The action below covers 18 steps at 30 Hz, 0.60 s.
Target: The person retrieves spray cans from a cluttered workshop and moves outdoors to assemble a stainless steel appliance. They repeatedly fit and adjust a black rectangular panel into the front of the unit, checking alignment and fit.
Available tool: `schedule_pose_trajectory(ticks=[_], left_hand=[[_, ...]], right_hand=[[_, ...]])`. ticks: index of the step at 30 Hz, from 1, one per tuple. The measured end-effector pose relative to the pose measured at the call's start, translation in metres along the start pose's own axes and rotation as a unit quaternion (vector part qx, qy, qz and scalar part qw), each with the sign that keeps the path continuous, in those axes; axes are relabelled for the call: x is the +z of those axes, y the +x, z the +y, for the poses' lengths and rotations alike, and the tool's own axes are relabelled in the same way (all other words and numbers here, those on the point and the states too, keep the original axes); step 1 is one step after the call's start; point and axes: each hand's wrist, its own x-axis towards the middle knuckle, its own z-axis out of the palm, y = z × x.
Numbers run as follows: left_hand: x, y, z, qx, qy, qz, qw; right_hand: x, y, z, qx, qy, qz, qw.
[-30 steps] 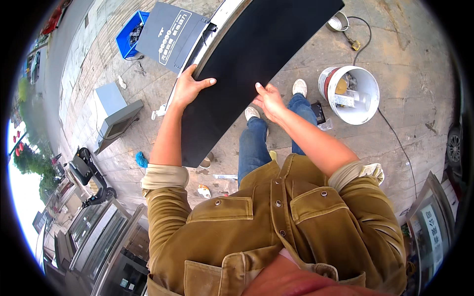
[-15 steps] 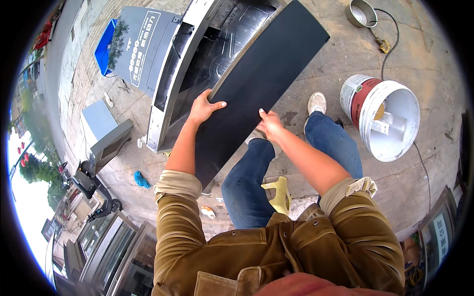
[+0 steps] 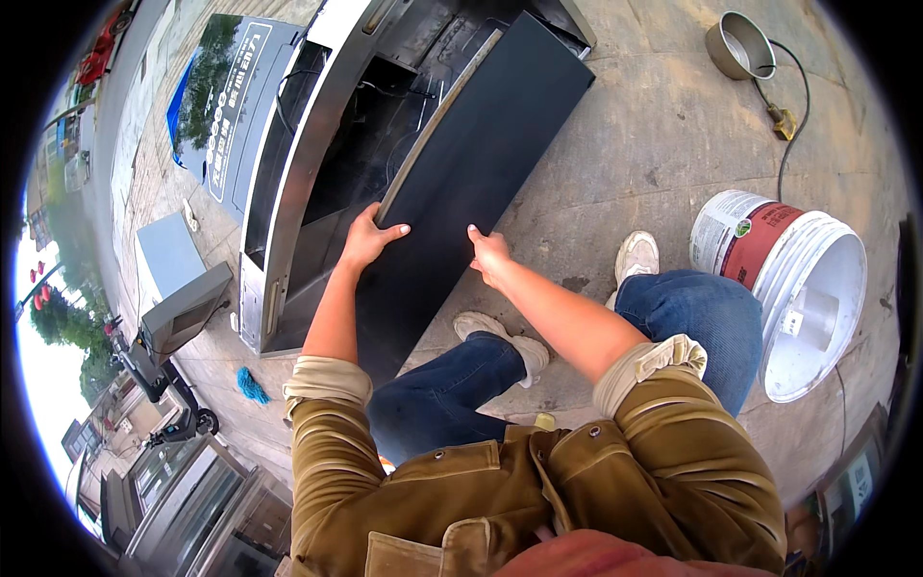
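Observation:
Between my hands is a long flat black panel [image 3: 481,154], tilted against the open side of a metal appliance housing [image 3: 288,163]. My left hand [image 3: 368,238] grips its left edge, thumb lying on the dark face and fingers hidden behind. On the opposite edge, my right hand [image 3: 488,256] holds on with the thumb on top and fingers curled under. Inside the housing, dark sheet metal and a thin loose cable show beyond the panel's upper edge. The panel's lower end reaches down beside my left forearm.
A white bucket [image 3: 812,298] with a red band lies tipped on the right. Beyond it are a round metal pot [image 3: 740,46] and a cable with a yellowish plug [image 3: 784,123]. A grey box-shaped unit [image 3: 178,279], a blue tangled cloth [image 3: 252,386] and a parked scooter [image 3: 168,385] are at left.
The panel has come down and lies closer against the housing opening, still in both hands. My knees have spread and bent lower; the yellow stool is now mostly hidden beneath me.

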Motion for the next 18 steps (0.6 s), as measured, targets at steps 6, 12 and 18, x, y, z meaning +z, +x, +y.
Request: schedule_pose_trajectory(ticks=[6,12,18], left_hand=[[0.018,0.019,-0.024,0.059,0.072,0.038,0.995],[0.02,0.009,-0.018,0.058,0.095,0.049,0.993],[0.03,-0.044,-0.002,0.104,0.149,0.062,0.981]], right_hand=[[-0.002,0.046,0.009,0.006,-0.01,0.013,1.0],[0.001,0.051,0.008,-0.009,0.053,-0.047,0.997],[-0.005,0.013,0.01,-0.039,0.135,-0.085,0.986]])
